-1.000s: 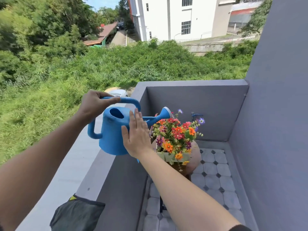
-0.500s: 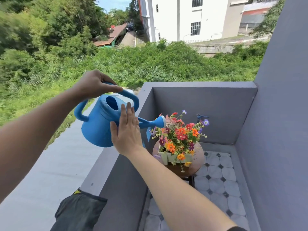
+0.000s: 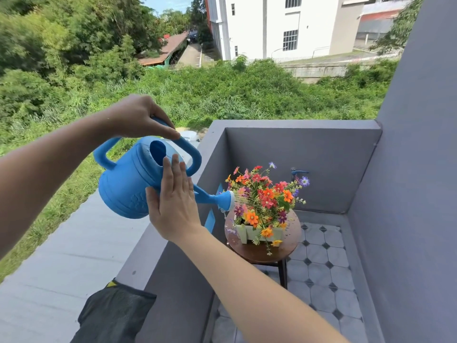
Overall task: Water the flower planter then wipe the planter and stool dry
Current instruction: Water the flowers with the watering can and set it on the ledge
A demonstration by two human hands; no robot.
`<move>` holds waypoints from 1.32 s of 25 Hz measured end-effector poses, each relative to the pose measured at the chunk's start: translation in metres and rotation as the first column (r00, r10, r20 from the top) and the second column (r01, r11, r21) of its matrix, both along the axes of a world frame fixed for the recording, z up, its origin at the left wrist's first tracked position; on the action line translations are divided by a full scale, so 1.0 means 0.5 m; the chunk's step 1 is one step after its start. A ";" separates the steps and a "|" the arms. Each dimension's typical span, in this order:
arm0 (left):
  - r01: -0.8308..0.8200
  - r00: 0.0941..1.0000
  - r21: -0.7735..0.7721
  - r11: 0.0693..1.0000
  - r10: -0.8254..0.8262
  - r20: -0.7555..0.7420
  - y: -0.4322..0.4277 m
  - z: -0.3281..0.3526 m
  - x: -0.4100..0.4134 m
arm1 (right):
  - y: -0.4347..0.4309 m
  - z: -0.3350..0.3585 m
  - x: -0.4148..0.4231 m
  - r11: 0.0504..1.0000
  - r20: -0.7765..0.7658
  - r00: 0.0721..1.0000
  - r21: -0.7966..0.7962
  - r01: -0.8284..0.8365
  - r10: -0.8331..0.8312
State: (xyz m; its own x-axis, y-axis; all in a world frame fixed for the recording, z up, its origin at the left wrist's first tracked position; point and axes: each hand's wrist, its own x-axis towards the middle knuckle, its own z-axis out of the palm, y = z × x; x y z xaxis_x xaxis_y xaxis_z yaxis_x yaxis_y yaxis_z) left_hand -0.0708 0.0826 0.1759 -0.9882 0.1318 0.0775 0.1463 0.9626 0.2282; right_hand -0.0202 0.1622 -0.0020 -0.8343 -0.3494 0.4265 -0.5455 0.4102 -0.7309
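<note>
Here the watering can (image 3: 128, 184) sprays the planter (image 3: 257, 233) near the stool (image 3: 262, 251) edge.

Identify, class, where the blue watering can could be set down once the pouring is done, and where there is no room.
Free: the tiled floor between the stool and the grey walls, and the ledge top between the dark cloth and the watering can. Crowded: the stool's seat, where the planter leaves only a narrow wet rim.
</note>
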 end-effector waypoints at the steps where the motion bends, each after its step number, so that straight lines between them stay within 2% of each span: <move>1: 0.008 1.000 -0.013 1.000 -0.008 0.001 0.007 0.001 0.003 | 0.003 0.000 0.007 1.000 -0.001 1.000 -0.007 0.001 -0.001; 5: 0.021 1.000 -0.027 0.999 -0.022 -0.014 0.030 0.002 0.014 | 0.034 -0.002 0.013 1.000 -0.018 1.000 -0.014 -0.006 0.006; 14: -0.003 0.995 0.021 1.000 0.005 -0.101 0.059 0.012 0.021 | 0.103 0.001 -0.035 0.997 -0.195 0.980 0.073 -0.011 0.025; 17: -0.037 0.991 -0.010 0.999 0.035 -0.125 0.062 0.017 0.027 | 0.097 0.004 -0.045 0.995 -0.223 0.975 0.098 0.008 0.014; 26: -0.024 1.000 -0.148 0.989 0.022 -0.010 0.073 0.028 0.043 | 0.067 -0.006 0.000 0.993 -0.246 0.969 0.121 -0.001 0.030; 33: 0.047 0.999 -0.098 0.994 -0.045 0.023 0.108 0.035 0.034 | 0.111 -0.010 0.001 0.996 -0.331 0.942 0.052 0.079 -0.058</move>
